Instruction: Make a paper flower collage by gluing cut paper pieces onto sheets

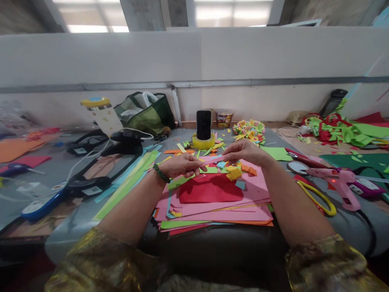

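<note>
Gold-brown patterned sleeves [330, 270] lie nearest, at five and seven o'clock. Mid-dial, left hand [182, 164] and right hand [245, 151] pinch opposite ends of a pink paper strip [213, 161]; apparently shaping it, which calls for even fingertip control.

The head-worn camera looks forward and down over the nearby hands [181, 164] and tabletop [279, 137] toward a pale wall [264, 57].

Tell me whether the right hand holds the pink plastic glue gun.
No, the right hand pinches a thin pink paper strip.
</note>
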`<state>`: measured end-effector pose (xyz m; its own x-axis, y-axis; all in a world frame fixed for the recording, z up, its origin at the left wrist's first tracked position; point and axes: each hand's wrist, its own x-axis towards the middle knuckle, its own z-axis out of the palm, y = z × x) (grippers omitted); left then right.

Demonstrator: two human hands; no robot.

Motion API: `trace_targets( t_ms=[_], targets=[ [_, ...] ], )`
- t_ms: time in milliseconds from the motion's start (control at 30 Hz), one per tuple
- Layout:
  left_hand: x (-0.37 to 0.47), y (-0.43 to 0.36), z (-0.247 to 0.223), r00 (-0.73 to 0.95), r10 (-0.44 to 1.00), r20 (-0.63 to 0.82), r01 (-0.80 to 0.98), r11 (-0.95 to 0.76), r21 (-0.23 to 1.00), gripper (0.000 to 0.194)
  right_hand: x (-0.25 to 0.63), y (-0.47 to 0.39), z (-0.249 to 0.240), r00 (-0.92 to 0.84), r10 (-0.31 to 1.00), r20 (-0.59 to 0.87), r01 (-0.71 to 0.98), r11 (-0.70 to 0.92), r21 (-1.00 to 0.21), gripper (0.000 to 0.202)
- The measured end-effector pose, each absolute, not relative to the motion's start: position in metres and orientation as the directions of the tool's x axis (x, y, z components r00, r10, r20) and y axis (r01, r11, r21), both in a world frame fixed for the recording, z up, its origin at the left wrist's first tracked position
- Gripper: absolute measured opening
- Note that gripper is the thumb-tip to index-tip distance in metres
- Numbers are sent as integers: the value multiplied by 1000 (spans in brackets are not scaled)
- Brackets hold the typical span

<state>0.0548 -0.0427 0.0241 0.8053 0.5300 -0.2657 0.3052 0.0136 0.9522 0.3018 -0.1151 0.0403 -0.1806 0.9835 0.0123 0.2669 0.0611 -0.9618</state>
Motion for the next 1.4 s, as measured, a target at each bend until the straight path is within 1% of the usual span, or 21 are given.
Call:
trace_targets(
  t_ms=[100, 167, 300, 400, 500, 600, 700, 900, 1167, 1400],
  targets=[
    [53, -39, 24, 796, 535, -282, 329, 7, 944, 22, 303, -115, 40, -184, 983, 6, 280, 58, -958, 29],
    [52, -37, 24, 802, 519, -298, 350, -3, 937, 25, 303, -115, 40, -193, 981, -13, 288, 44, -956, 29],
    [54, -44, 23, 852, 440, -283, 337, -46, 940, 43, 296, -115, 37, -226, 973, -49, 304, 23, -952, 30],
    [60, -53, 20, 867, 425, -260, 303, -37, 952, 53, 287, -114, 34, -278, 956, -94, 300, -7, -954, 32],
    [67, -60, 16, 865, 430, -259, 288, -4, 958, 50, 281, -115, 32, -333, 936, -115, 299, -12, -954, 31],
    [70, -62, 15, 854, 455, -253, 272, 24, 962, 45, 279, -115, 31, -354, 929, -108, 301, 4, -954, 31],
    [71, -61, 16, 844, 480, -239, 262, 20, 965, 43, 278, -115, 30, -340, 935, -98, 307, 12, -952, 35],
    [72, -63, 14, 842, 481, -243, 269, 16, 963, 47, 272, -113, 26, -319, 942, -105, 325, 4, -946, 42],
    [67, -57, 14, 838, 487, -246, 277, 9, 961, 35, 291, -113, 32, -289, 952, -99, 292, -11, -957, 44],
    [63, -49, 13, 839, 501, -214, 251, -8, 968, 35, 299, -114, 35, -238, 968, -83, 269, -17, -963, 47]
  ],
)
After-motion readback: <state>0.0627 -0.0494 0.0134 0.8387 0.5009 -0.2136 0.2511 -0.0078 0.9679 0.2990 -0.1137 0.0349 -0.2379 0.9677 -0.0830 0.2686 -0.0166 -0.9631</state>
